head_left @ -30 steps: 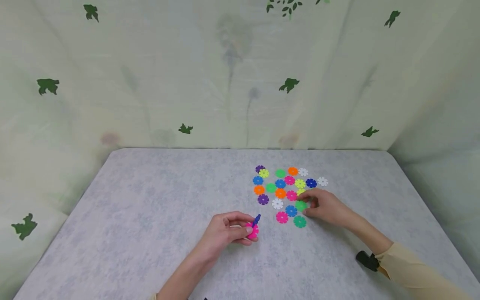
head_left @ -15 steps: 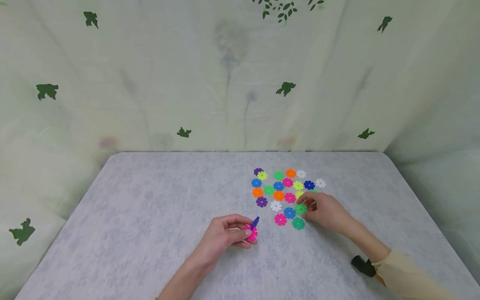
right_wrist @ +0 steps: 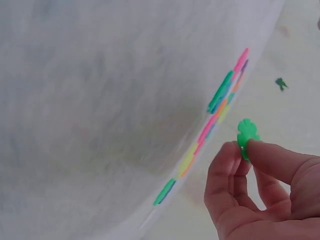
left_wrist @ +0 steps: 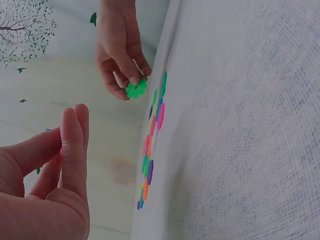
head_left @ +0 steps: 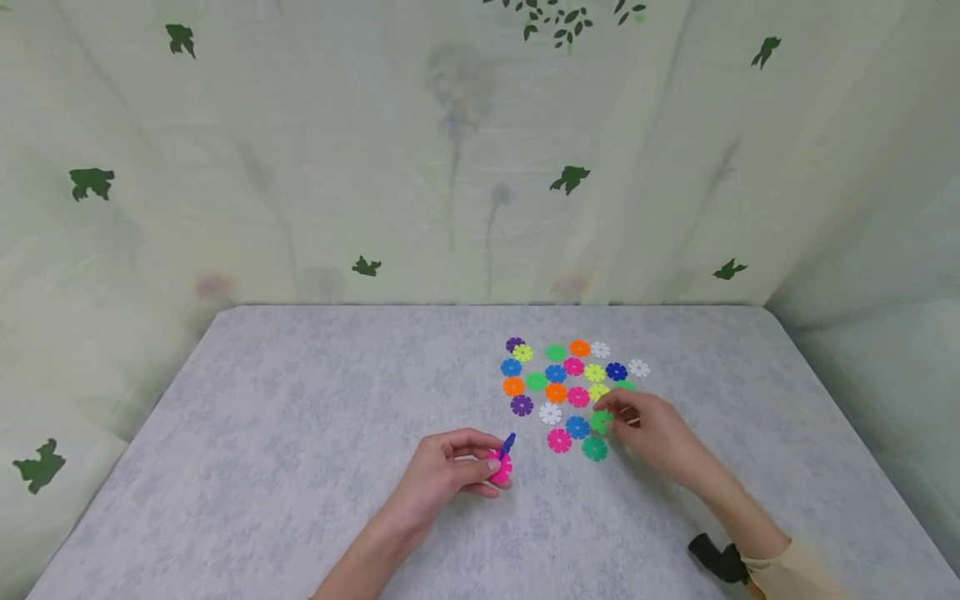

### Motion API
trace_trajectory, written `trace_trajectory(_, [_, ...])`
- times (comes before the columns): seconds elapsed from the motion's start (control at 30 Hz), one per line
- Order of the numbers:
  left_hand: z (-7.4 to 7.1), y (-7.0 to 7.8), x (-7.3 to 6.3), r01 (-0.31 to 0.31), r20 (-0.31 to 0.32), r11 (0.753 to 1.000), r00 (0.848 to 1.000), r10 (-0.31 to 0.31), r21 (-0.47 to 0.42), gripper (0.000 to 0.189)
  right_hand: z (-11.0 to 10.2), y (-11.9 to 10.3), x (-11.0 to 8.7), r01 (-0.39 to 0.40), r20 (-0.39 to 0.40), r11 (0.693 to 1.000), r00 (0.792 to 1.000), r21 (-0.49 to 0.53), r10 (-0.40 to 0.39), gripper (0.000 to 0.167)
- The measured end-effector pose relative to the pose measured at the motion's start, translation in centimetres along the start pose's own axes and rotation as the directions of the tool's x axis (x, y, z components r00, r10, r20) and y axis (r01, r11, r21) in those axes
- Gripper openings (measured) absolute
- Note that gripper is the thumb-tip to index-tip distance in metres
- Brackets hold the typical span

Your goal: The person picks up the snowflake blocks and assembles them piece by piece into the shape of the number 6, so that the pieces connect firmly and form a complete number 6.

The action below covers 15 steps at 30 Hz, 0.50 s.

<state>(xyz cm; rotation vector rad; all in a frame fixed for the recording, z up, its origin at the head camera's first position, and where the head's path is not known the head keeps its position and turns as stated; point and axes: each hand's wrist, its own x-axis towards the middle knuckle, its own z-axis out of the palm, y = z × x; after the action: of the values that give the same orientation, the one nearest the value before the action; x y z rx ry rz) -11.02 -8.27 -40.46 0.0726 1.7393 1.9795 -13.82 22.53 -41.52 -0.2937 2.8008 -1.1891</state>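
My left hand (head_left: pixel 448 465) pinches a pink notched plastic disc (head_left: pixel 504 472) with a dark blue disc (head_left: pixel 507 445) standing edge-on in it. In the left wrist view the fingers hide nearly all of this pair. A bright green notched disc (right_wrist: pixel 246 132) is pinched between the thumb and fingers of my right hand (head_left: pixel 651 427). The left wrist view shows that green disc (left_wrist: pixel 136 89) raised off the tabletop. Closest to the right hand lie a blue disc (head_left: pixel 577 427), a teal-green disc (head_left: pixel 595 448) and a pink disc (head_left: pixel 559 441).
Several more discs, among them a purple one (head_left: pixel 522 406), an orange one (head_left: pixel 513 386) and a white one (head_left: pixel 639 367), lie flat in a loose cluster right of centre on the grey table (head_left: pixel 315 400). Behind the table's far edge hangs a pale curtain (head_left: pixel 300 167) with green bird shapes.
The right hand has taken hold of the green disc and lifted it from the cluster. The left hand keeps its grip on the pink and dark blue discs. The head view has tilted slightly.
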Motion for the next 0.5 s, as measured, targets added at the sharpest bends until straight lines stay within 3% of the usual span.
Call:
trace_trajectory(0.27, [0.2, 0.0, 0.0, -0.007, -0.018, 1.000, 1.000, 0.007, 0.002, 0.027, 0.9, -1.8, -1.3, 0.028, -0.127, 0.994, 0.992, 0.102, -0.015, 0.027])
trace_trajectory(0.5, [0.4, 0.1, -0.1, -0.013, -0.053, 0.999, 0.998, 0.014, 0.034, 0.028, 1.3, -4.2, -2.7, -0.001, -0.159, 0.962, 0.986, 0.273, 0.047, 0.024])
